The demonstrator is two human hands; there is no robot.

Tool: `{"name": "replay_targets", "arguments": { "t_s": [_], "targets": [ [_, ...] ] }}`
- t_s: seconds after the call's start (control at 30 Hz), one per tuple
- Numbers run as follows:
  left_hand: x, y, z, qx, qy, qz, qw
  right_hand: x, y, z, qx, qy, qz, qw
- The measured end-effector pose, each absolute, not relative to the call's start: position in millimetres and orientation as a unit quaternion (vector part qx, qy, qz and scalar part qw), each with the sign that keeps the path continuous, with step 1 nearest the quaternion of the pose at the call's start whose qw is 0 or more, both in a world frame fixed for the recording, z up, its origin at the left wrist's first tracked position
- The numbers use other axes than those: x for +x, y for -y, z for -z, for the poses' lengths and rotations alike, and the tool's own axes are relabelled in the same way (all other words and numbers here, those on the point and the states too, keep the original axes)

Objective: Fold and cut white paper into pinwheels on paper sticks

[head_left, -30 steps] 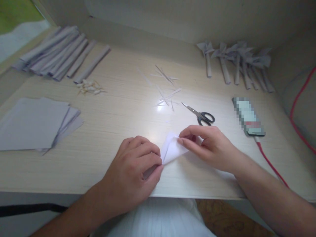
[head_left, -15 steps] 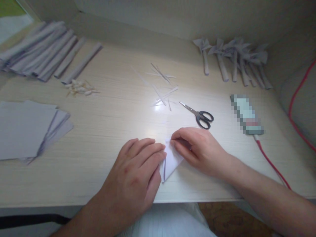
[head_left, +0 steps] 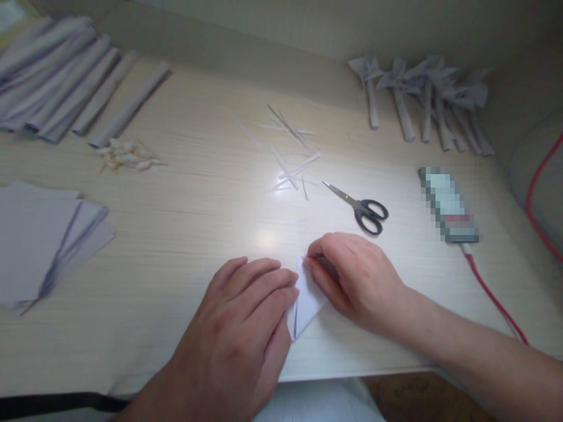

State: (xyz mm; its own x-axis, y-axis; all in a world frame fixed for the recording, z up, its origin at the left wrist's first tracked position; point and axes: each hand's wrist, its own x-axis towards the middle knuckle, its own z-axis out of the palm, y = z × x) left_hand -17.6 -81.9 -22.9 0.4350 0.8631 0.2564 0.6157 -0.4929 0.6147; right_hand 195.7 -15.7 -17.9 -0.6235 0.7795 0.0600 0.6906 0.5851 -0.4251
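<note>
The grip of the right hand (head_left: 358, 278) is a pinch: thumb and forefinger close on the upper corner of a folded white paper (head_left: 310, 300), the other fingers curled in behind. The left hand (head_left: 244, 328) lies palm down over the paper's left part, fingers stretched side by side; whether its thumb also grasps the sheet cannot be told. The paper rests near the middle of the front edge of the worktop (head_left: 206, 205), one pointed corner toward that edge.

Just beyond the right hand lie black-handled scissors (head_left: 363, 214), their blades pointing toward the far left corner. Past them, thin paper strips (head_left: 284, 168) are scattered around the middle of the worktop. Toward the right edge lies a phone (head_left: 448, 205), its screen blurred out, with a red cable (head_left: 495, 299) running from its near end toward the front edge.

Along the left edge, a fanned stack of paper sheets (head_left: 33, 240) lies nearest the front, then a small heap of cotton buds (head_left: 129, 157), then rolled paper tubes (head_left: 79, 88) toward the far left corner. Near the far right corner, paper pinwheels (head_left: 404, 114) on rolled stems lie in a row.
</note>
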Motion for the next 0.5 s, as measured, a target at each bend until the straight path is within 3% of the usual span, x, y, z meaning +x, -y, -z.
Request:
{"name": "replay_targets", "arguments": {
  "t_s": [0.5],
  "targets": [
    [-20.9,82.7,26.5,0.839,-0.453,-0.235,0.191,193.6,15.9,14.6,-0.408,0.888,-0.178,0.116]
  ]
}}
